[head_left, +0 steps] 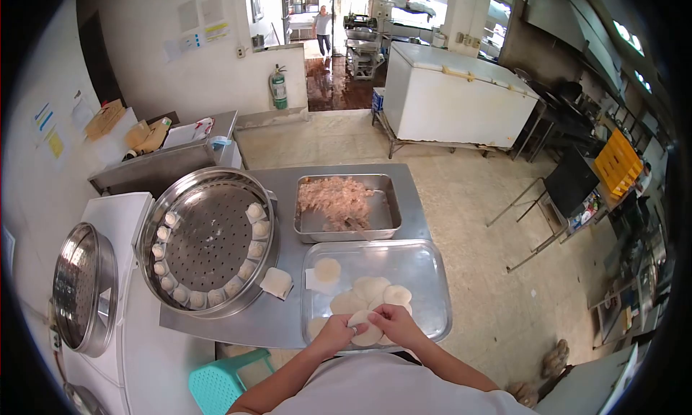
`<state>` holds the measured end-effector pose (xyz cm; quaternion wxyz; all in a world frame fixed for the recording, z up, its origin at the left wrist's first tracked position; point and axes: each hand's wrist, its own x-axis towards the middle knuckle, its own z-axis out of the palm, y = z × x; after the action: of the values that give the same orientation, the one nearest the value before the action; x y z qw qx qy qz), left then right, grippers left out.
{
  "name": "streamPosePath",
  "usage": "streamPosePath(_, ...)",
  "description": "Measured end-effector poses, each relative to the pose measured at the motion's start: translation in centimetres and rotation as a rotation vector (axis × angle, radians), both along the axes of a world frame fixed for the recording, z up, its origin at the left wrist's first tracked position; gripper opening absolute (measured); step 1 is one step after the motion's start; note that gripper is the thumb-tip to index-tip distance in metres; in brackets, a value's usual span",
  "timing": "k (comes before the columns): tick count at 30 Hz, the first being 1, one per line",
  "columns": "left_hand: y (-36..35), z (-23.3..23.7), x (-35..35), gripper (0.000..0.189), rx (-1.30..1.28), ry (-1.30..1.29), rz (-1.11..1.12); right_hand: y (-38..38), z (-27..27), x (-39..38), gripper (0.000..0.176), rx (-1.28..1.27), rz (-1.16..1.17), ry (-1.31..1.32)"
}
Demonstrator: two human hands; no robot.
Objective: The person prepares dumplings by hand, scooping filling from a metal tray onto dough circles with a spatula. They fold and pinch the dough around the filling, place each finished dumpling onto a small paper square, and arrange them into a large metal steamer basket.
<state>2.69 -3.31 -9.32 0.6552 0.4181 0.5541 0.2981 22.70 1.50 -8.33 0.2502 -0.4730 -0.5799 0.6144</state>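
Both my hands meet over the near edge of a shallow metal tray point(432, 285) on a steel table. My left hand point(337, 333) and my right hand point(396, 323) pinch the same flat round piece of white dough point(366, 327) between them. Several more dough discs point(375, 292) lie in the tray just beyond my fingers, and one disc point(327, 269) sits apart on a paper square. A deep pan of shredded filling point(337, 199) stands behind the tray.
A round perforated steamer tray point(209, 238), left of the dough tray, holds several filled buns around its rim. A stack of paper squares point(277, 282) lies beside it. A second steamer point(83, 289) is far left, a teal stool point(220, 382) below, a white chest freezer point(461, 91) behind.
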Motion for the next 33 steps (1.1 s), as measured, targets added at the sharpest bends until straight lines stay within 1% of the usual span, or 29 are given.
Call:
streamPosePath(2, 0.2, 0.0, -0.2, 0.027, -0.037, -0.041, -0.024, 0.9, 0.0, -0.1, 0.024, 0.045, 0.052, -0.071)
streamPosePath(3, 0.2, -0.7, -0.1, 0.029, -0.039, -0.126, 0.027, 1.4, 0.0, -0.2, 0.024, 0.067, 0.079, -0.106)
streamPosePath(5, -0.1, -2.7, 0.1, 0.033, -0.045, -0.292, 0.126, 2.3, 1.2, -0.5, 0.023, 0.050, 0.129, -0.060)
streamPosePath(6, -0.1, -2.0, 0.2, 0.035, -0.052, -0.266, 0.173, 2.5, 1.7, -0.6, 0.023, 0.039, 0.152, -0.037)
streamPosePath(8, 0.2, -0.3, 0.2, 0.038, -0.065, -0.212, 0.261, 2.9, 2.1, -0.7, 0.022, -0.080, 0.188, 0.029)
streamPosePath(9, 0.4, -0.5, 0.2, 0.038, -0.055, -0.224, 0.289, 3.2, 2.2, -0.7, 0.021, -0.137, 0.204, 0.060)
streamPosePath(11, 0.6, -1.4, 0.3, 0.037, -0.036, -0.250, 0.345, 3.7, 2.0, -0.5, 0.021, -0.167, 0.222, -0.005)
streamPosePath(12, 0.7, -2.1, 0.4, 0.037, -0.045, -0.313, 0.379, 4.0, 1.9, -0.3, 0.021, -0.183, 0.231, -0.037)
streamPosePath(14, 1.0, -3.2, 0.4, 0.038, -0.064, -0.439, 0.448, 4.2, 0.9, -0.2, 0.022, -0.175, 0.199, 0.012)
streamPosePath(17, 1.1, -2.3, 0.5, 0.036, -0.104, -0.596, 0.471, 4.4, 0.5, -0.1, 0.021, -0.175, 0.169, 0.041)
streamPosePath(20, 1.1, -1.4, 0.4, 0.034, -0.031, -0.473, 0.354, 4.6, 0.0, 0.1, 0.019, -0.192, 0.154, 0.087)
streamPosePath(23, 1.4, -2.4, 0.0, 0.035, -0.067, -0.363, 0.340, 4.6, -0.5, 0.1, 0.018, -0.224, 0.118, 0.133)
streamPosePath(26, 1.5, -2.7, -0.3, 0.035, -0.064, -0.356, 0.323, 4.5, -0.4, 0.2, 0.018, -0.215, 0.105, 0.104)
streamPosePath(29, 1.6, -1.4, 0.0, 0.035, -0.116, -0.520, 0.387, 4.4, 0.5, 0.2, 0.021, -0.202, 0.090, 0.078)
streamPosePath(32, 1.8, -2.9, -0.1, 0.038, -0.123, -0.411, 0.370, 4.2, 0.6, 0.1, 0.024, -0.180, 0.110, 0.032)
streamPosePath(33, 1.9, -3.3, -0.2, 0.038, -0.110, -0.370, 0.325, 4.2, 0.4, 0.1, 0.025, -0.169, 0.126, 0.011)
